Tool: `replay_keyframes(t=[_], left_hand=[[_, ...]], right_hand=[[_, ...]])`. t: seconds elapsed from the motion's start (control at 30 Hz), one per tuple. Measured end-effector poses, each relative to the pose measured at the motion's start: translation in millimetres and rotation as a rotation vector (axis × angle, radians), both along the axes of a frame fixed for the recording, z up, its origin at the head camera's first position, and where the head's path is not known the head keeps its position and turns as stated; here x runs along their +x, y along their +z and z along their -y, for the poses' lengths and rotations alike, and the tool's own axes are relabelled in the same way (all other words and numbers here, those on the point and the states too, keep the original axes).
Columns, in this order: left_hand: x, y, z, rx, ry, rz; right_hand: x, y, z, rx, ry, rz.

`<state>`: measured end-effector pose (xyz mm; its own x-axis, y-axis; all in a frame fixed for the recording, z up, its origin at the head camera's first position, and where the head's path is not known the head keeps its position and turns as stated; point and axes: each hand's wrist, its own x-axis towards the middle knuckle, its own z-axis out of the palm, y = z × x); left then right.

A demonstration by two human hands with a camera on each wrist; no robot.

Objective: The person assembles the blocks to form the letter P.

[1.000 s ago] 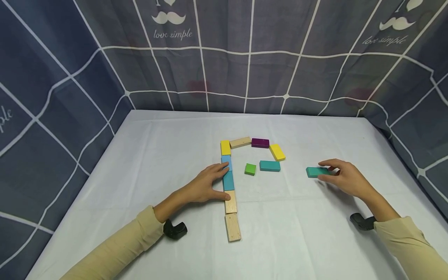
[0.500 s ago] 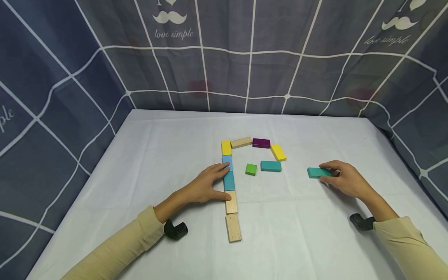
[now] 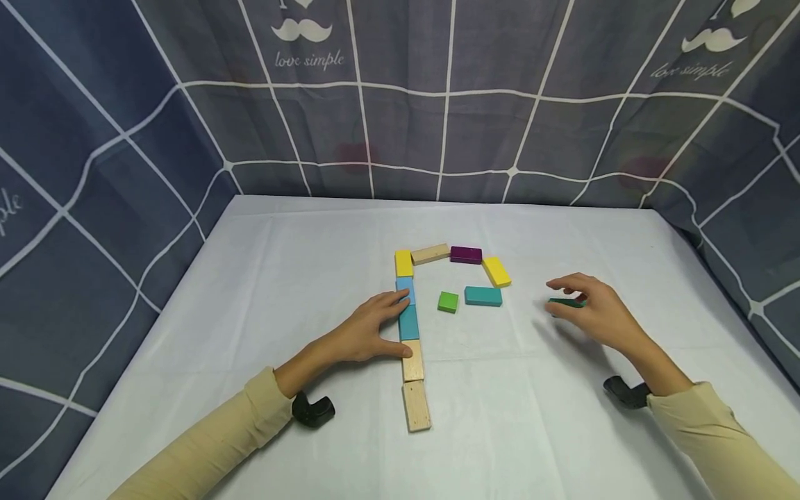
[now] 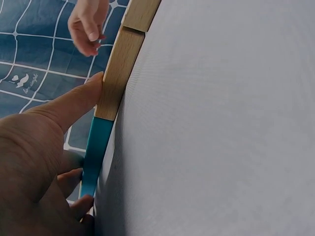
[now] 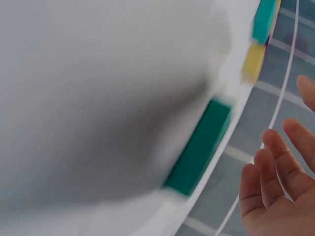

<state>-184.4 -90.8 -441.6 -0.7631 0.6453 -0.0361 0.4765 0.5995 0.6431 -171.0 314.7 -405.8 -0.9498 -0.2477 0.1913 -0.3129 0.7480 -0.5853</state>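
My left hand (image 3: 369, 330) rests with spread fingers along a row of blocks, its fingertips on a light blue block (image 3: 405, 285) and a blue block (image 3: 409, 324). Its thumb touches a wooden block (image 3: 413, 368), also seen in the left wrist view (image 4: 117, 73). At the right, my right hand (image 3: 596, 316) hovers over a teal block (image 3: 565, 303), fingers loosely bent and apart. The right wrist view shows that teal block (image 5: 199, 150) lying on the cloth, with the right hand (image 5: 280, 187) away from it and holding nothing.
A yellow block (image 3: 403, 263) tops the row; another wooden block (image 3: 417, 406) ends it nearest me. A wooden block (image 3: 430, 253), purple block (image 3: 465, 255) and yellow block (image 3: 496, 271) curve rightward. Inside lie a teal block (image 3: 482, 296) and green block (image 3: 447, 301). Grey curtain (image 3: 400, 125) surrounds the white-covered table.
My right hand, earlier with fingers at the teal block's sides, has risen and shifted slightly left, now covering more of the block. The left hand has stayed put.
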Motion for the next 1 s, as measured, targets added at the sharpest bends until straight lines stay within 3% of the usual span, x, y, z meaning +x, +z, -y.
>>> replay_keyframes(t=[0.13,0.4,0.77,1.0], left_hand=[[-0.9,-0.8,-0.1,0.005,-0.002,0.001],[-1.3,-1.8,-1.8,0.007,-0.007,0.007],[-0.1,1.0,-0.6,0.000,-0.003,0.009],[0.5,0.5,0.5,-0.005,0.005,0.021]], right_hand=[[-3.5,4.1,30.6,-0.034,0.062,0.050],[-12.9,-2.8,77.5,-0.068,0.207,0.089],[-20.9,-13.8,117.0,-0.067,0.268,0.049],[-29.8,-19.1,130.5,-0.001,0.227,0.041]])
